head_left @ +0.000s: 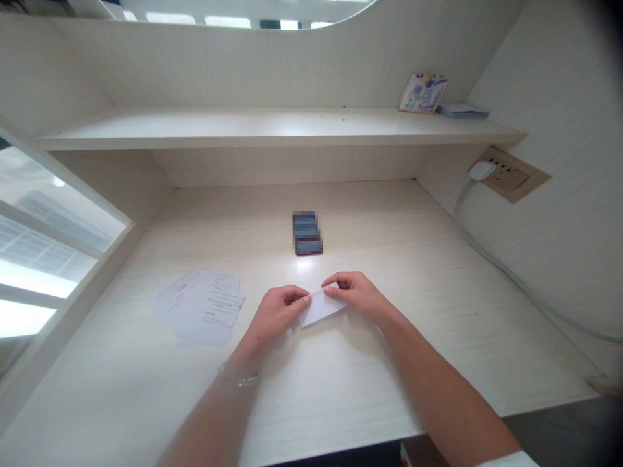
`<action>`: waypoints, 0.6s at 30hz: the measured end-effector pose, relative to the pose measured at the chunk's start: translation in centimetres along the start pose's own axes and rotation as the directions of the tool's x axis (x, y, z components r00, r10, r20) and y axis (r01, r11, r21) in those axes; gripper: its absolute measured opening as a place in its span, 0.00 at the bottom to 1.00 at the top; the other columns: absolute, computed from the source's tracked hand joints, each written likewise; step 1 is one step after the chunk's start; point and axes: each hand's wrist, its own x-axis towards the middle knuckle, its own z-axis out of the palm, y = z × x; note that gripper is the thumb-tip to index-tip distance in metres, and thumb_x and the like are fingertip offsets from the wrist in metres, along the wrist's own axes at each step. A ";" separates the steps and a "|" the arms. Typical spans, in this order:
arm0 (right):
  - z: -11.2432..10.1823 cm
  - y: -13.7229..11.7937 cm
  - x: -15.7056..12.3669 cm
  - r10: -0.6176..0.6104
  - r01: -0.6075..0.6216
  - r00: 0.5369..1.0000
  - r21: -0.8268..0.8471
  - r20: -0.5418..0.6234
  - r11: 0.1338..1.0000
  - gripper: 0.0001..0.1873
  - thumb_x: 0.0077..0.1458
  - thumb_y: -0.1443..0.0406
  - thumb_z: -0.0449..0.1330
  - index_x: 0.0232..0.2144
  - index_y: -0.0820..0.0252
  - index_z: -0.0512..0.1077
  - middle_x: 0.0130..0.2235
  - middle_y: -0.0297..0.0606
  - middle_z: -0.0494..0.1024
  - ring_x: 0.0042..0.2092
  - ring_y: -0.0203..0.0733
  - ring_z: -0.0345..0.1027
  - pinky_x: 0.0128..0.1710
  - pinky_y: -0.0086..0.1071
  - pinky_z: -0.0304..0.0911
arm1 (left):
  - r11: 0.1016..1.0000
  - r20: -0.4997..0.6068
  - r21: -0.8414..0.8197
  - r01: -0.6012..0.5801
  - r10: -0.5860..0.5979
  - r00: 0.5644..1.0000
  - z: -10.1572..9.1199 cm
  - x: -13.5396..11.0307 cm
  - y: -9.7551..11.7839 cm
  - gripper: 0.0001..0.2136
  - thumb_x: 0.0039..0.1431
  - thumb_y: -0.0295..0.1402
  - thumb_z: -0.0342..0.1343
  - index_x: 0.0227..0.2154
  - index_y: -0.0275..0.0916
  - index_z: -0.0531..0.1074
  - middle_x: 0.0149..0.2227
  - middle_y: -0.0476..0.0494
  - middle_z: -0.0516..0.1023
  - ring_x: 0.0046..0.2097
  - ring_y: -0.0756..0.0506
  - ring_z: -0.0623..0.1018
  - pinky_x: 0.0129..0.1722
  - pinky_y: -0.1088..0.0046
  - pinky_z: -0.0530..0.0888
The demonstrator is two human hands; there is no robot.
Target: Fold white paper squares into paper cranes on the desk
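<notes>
Between my two hands is a small piece of folded white paper (321, 309), held a little above the desk. My left hand (280, 311) pinches its left end between thumb and fingers. At the upper right end, my right hand (357, 293) grips it the same way. Several loose sheets of paper (204, 308) with printed and handwritten lines lie fanned out on the desk, left of my left hand. Beyond my hands rests a dark, pixelated rectangular object (306, 233), perhaps a phone; its details are blurred out.
The pale desk (438, 311) runs back beneath a shelf (253, 123). On that shelf stand a small colourful packet (422, 93) and a thin stack (463, 111). A white plug sits in the wall socket (513, 174), its cable (506, 269) trailing down the right side.
</notes>
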 end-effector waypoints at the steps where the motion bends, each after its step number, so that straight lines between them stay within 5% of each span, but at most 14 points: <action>1: 0.1 0.0 0.1 0.003 -0.003 1.000 0.052 0.001 0.999 0.14 0.46 0.59 0.61 0.34 0.62 0.74 0.28 0.36 0.74 0.28 0.35 0.65 0.25 0.26 0.57 | 1.000 -0.038 -0.019 0.005 -0.006 0.999 -0.1 0.1 -0.2 0.12 0.51 0.39 0.55 0.30 0.35 0.75 0.30 0.43 0.78 0.31 0.46 0.75 0.29 0.74 0.68; 5: 0.5 0.1 0.2 0.037 -0.039 0.999 0.148 0.015 0.988 0.13 0.45 0.59 0.62 0.30 0.65 0.73 0.24 0.35 0.73 0.26 0.35 0.66 0.27 0.28 0.60 | 0.997 -0.105 -0.070 0.032 -0.040 0.994 -0.9 0.3 -0.7 0.11 0.50 0.38 0.56 0.30 0.35 0.74 0.29 0.43 0.78 0.31 0.46 0.75 0.28 0.74 0.68; 10: 1.1 0.1 0.0 0.028 -0.032 0.998 0.074 0.050 0.997 0.11 0.46 0.60 0.62 0.27 0.65 0.74 0.21 0.34 0.71 0.23 0.33 0.63 0.23 0.27 0.56 | 0.996 -0.022 -0.082 0.021 -0.023 1.000 -1.0 0.2 -0.6 0.12 0.49 0.37 0.57 0.35 0.36 0.74 0.33 0.41 0.79 0.34 0.45 0.76 0.31 0.73 0.69; 18: 1.3 -0.3 -0.1 0.031 -0.043 0.997 0.183 0.065 0.982 0.16 0.45 0.60 0.63 0.36 0.65 0.77 0.22 0.36 0.74 0.25 0.34 0.66 0.27 0.29 0.62 | 0.992 0.000 -0.116 0.047 -0.047 0.999 -0.8 0.4 -1.4 0.12 0.49 0.37 0.58 0.34 0.35 0.74 0.31 0.41 0.79 0.31 0.46 0.75 0.27 0.74 0.68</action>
